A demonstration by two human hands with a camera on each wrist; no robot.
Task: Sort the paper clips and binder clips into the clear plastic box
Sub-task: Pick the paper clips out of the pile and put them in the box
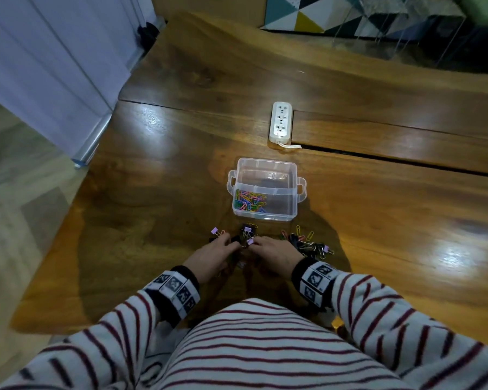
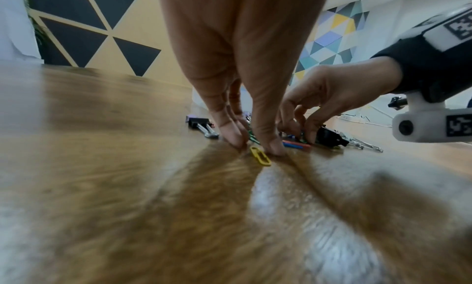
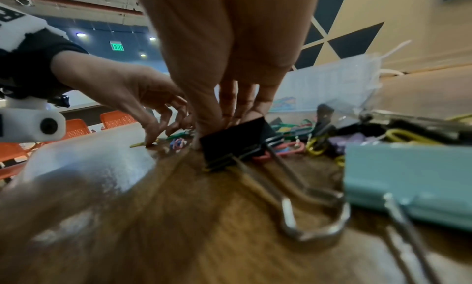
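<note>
The clear plastic box (image 1: 265, 175) stands open on the wooden table (image 1: 158, 170), with coloured paper clips (image 1: 250, 201) in its near compartment. Just in front of it lies a loose pile of binder clips and paper clips (image 1: 307, 243). My left hand (image 2: 258, 149) has thumb and fingertip pressed to the table, pinching a yellow paper clip (image 2: 260, 157). My right hand (image 2: 298, 133) is beside it, fingers curled down and pinching small coloured paper clips (image 2: 293, 143) next to a black binder clip (image 3: 235, 145), which hides the fingertips in the right wrist view.
A white power strip (image 1: 281, 122) lies beyond the box. A teal binder clip (image 3: 408, 179) lies close to my right wrist. A purple binder clip (image 1: 214, 230) lies left of the pile. The table's edge runs down the left, with floor below.
</note>
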